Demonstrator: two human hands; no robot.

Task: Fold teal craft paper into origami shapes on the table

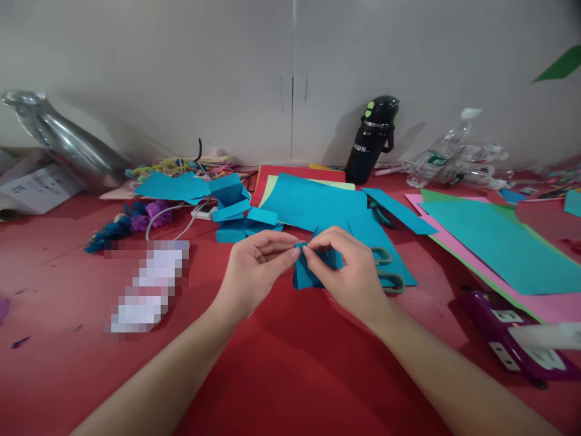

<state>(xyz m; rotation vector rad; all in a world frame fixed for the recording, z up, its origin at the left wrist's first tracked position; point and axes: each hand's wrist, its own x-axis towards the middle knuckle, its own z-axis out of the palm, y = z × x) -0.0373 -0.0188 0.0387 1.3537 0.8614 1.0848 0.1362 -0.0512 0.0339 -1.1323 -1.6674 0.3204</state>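
Note:
Both hands meet over the middle of the red table [290, 375]. My left hand [256, 263] is closed, its thumb and fingertips pinching a small piece of blue paper [299, 246]. My right hand [347, 263] pinches the same piece from the other side, fingertips almost touching the left ones. More blue paper [307, 277] shows just below and behind the fingers; whether it joins the pinched piece I cannot tell. Beside my right hand lie the grey-green scissor handles [391, 283], the blades hidden. Folded blue paper strips [231, 212] sit beyond my left hand.
Blue sheets [313, 203] lie at the back; blue, pink and green sheets [503, 248] spread right. A black bottle [370, 142], clear plastic bottles [440, 154] and a metal jug [72, 142] stand behind. A purple device [499, 330] lies front right, a blurred-out phone-like object [152, 287] left.

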